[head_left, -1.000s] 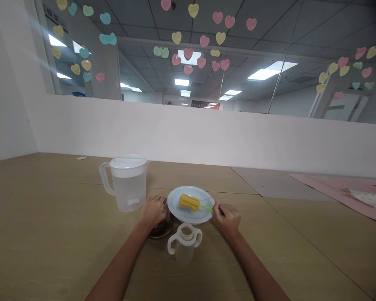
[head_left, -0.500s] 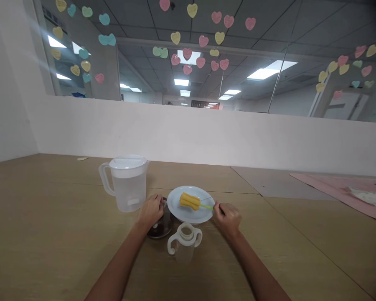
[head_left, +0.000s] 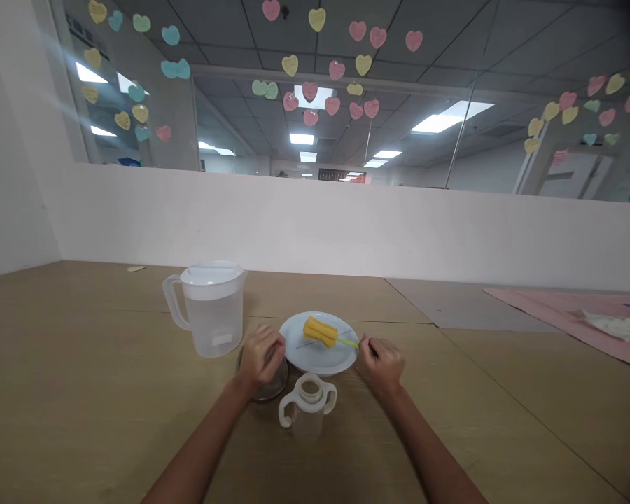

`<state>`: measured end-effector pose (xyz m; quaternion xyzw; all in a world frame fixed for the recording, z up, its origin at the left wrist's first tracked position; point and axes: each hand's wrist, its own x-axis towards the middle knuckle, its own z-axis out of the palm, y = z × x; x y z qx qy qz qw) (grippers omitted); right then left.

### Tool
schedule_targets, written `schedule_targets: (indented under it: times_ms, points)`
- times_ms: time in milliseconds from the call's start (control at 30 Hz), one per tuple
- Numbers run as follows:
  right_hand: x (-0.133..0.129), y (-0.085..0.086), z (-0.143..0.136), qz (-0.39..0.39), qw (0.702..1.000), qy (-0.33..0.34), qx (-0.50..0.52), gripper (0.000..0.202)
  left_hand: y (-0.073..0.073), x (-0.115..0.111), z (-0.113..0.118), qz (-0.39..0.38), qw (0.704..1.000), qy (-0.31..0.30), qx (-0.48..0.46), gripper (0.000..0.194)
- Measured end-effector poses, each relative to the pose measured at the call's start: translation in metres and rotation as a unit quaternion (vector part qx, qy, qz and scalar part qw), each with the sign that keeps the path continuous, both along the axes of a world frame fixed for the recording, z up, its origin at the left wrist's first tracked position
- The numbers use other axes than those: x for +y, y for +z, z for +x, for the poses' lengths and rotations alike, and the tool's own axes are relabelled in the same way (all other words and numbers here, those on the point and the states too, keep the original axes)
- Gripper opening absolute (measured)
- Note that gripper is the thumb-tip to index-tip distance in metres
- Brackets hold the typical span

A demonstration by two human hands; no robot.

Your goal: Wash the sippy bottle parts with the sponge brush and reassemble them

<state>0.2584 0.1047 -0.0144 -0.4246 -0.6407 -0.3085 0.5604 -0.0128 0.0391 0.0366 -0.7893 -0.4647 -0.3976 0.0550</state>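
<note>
My right hand is closed around the thin green handle of a sponge bottle brush. Its yellow sponge head is over the white plate. At the plate's left edge, my left hand is closed with fingers pinched together; whether something small is in them is hidden. Beneath that hand is a round dark dish, partly covered by it. In front of the plate stands a clear baby bottle with two white handles and an open neck.
A translucent lidded pitcher stands left of the plate, its handle pointing left. Far right lies a pink cloth with a white item on it. A white wall rises behind the table.
My left hand has shifted slightly right, toward the plate, and its fingers have turned. The sponge head has moved slightly right and up. My right hand keeps its grip.
</note>
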Motion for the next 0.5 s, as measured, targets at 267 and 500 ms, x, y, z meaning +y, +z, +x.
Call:
schedule_targets:
  times_ms: [267, 500]
  points:
    - [0.002, 0.001, 0.001, -0.001, 1.0, -0.019, 0.025, 0.042, -0.012, -0.031, 0.058, -0.011, 0.974, -0.22, -0.043, 0.037]
    - [0.0, 0.003, 0.0, -0.002, 0.999, -0.022, 0.027, 0.042, -0.004, -0.048, 0.07, -0.142, 0.963, -0.218, -0.066, 0.037]
